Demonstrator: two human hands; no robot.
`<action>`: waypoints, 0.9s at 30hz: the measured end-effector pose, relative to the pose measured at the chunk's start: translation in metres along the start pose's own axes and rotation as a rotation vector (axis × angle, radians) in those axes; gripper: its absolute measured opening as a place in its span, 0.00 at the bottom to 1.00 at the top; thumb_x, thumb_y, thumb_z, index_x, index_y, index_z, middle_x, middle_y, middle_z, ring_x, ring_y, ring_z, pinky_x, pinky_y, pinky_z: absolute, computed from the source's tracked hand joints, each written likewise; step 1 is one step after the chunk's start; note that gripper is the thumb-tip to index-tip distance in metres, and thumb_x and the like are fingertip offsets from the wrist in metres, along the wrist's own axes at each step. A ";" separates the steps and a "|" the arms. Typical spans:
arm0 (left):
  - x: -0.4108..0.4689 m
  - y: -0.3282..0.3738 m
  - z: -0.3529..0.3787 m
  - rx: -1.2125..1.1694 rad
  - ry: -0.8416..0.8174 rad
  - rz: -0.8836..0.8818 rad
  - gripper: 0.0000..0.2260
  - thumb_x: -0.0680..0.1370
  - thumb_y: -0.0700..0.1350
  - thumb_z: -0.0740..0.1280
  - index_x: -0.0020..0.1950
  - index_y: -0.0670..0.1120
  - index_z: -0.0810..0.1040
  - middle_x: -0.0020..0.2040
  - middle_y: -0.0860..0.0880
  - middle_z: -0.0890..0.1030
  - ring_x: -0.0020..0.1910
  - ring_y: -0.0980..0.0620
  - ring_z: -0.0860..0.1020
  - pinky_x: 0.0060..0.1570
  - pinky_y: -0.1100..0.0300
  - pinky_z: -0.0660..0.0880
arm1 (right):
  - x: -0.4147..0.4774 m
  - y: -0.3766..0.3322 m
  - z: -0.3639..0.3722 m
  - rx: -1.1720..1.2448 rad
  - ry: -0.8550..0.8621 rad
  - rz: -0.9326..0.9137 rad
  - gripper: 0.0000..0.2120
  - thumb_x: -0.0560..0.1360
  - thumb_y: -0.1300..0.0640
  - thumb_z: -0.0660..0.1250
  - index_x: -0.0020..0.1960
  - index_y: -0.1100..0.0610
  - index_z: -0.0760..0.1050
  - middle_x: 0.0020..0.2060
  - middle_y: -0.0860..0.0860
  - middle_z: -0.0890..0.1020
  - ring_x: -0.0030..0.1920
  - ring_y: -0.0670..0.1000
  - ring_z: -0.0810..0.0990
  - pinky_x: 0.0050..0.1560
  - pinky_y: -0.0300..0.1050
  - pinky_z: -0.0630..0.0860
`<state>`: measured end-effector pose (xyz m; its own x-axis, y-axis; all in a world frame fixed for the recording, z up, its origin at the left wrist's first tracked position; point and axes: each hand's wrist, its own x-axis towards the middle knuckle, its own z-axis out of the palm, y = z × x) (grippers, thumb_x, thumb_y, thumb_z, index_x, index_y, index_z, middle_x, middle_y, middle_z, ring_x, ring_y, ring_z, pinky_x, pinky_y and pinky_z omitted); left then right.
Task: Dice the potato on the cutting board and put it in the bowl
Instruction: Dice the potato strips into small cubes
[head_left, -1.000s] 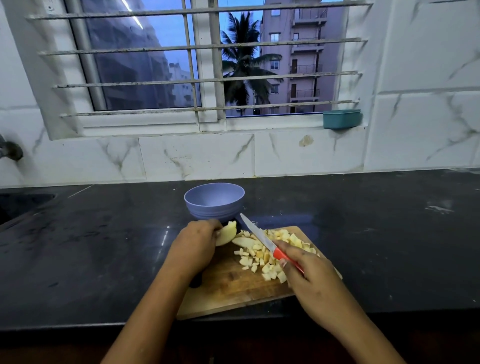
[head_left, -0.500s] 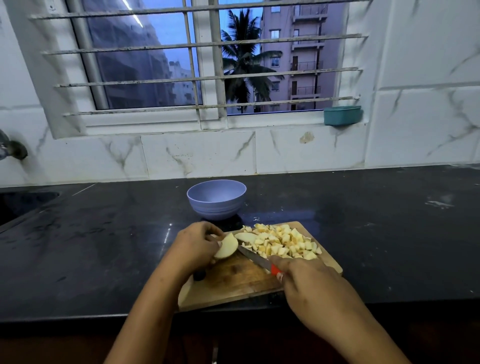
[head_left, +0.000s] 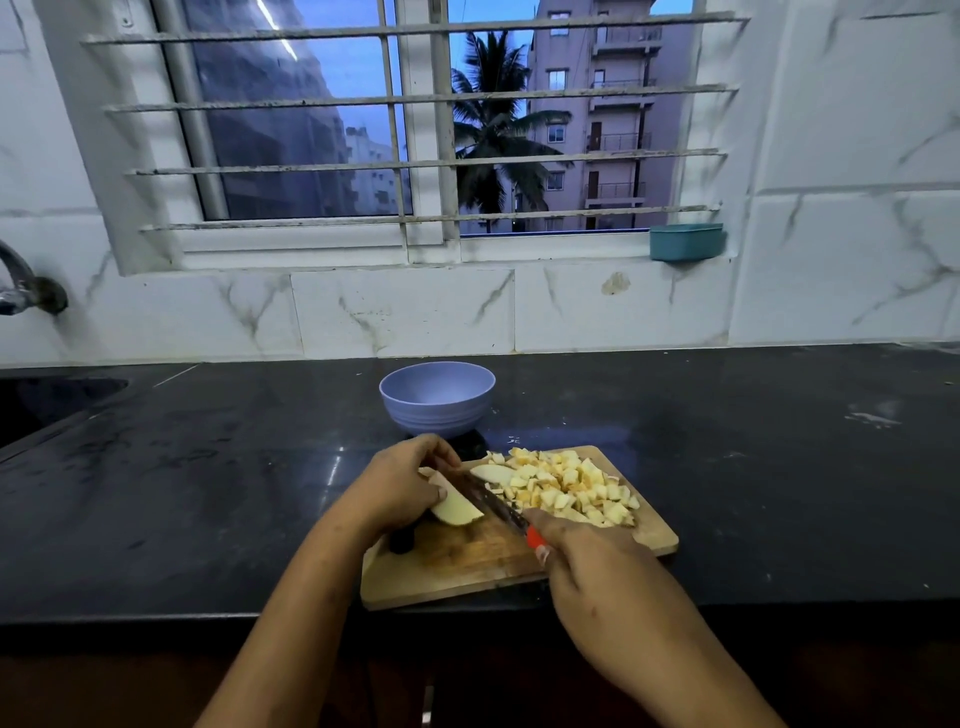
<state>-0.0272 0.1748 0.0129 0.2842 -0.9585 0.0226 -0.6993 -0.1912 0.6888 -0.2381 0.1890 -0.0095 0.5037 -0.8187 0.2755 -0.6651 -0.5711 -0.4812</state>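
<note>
The left hand's fingers (head_left: 439, 456) curl over an uncut potato wedge (head_left: 457, 509), pinning it to the cutting board (head_left: 467, 571). The right hand's fingers (head_left: 545, 522) are clamped round the red handle of the knife (head_left: 491, 499), its blade slanted against the wedge. Dicing looks nearly done: diced potato (head_left: 566, 488) is heaped on the board's far right, and the bowl (head_left: 436, 400) waits just beyond. Next, I'd say, comes slicing this wedge, fingertips tucked back. Both forearms reach in over the dark surface (head_left: 208, 493), left hand (head_left: 400, 488) arched, right hand (head_left: 587, 566) knuckles up.
</note>
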 end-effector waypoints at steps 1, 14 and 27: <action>0.000 -0.001 0.002 0.013 0.018 0.010 0.13 0.75 0.34 0.66 0.54 0.51 0.75 0.54 0.53 0.77 0.42 0.56 0.74 0.38 0.66 0.70 | 0.000 0.000 0.001 -0.003 -0.006 -0.001 0.21 0.83 0.52 0.52 0.74 0.41 0.60 0.52 0.45 0.79 0.47 0.46 0.77 0.44 0.43 0.75; -0.021 -0.013 0.024 0.152 0.198 0.051 0.37 0.70 0.53 0.74 0.75 0.48 0.62 0.70 0.48 0.71 0.69 0.51 0.68 0.62 0.62 0.66 | 0.023 -0.021 0.018 -0.219 -0.035 -0.066 0.27 0.81 0.60 0.55 0.76 0.43 0.54 0.56 0.52 0.77 0.53 0.53 0.77 0.41 0.44 0.66; -0.017 -0.032 0.036 0.241 0.228 0.176 0.18 0.74 0.58 0.66 0.60 0.53 0.79 0.63 0.59 0.75 0.64 0.49 0.68 0.63 0.57 0.65 | 0.024 -0.037 0.023 -0.284 -0.125 0.010 0.31 0.79 0.65 0.56 0.78 0.49 0.51 0.59 0.54 0.77 0.57 0.55 0.77 0.46 0.45 0.71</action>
<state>-0.0330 0.1895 -0.0359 0.2660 -0.9146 0.3046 -0.8769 -0.0984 0.4705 -0.1883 0.1921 -0.0042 0.5483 -0.8211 0.1586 -0.7892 -0.5708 -0.2267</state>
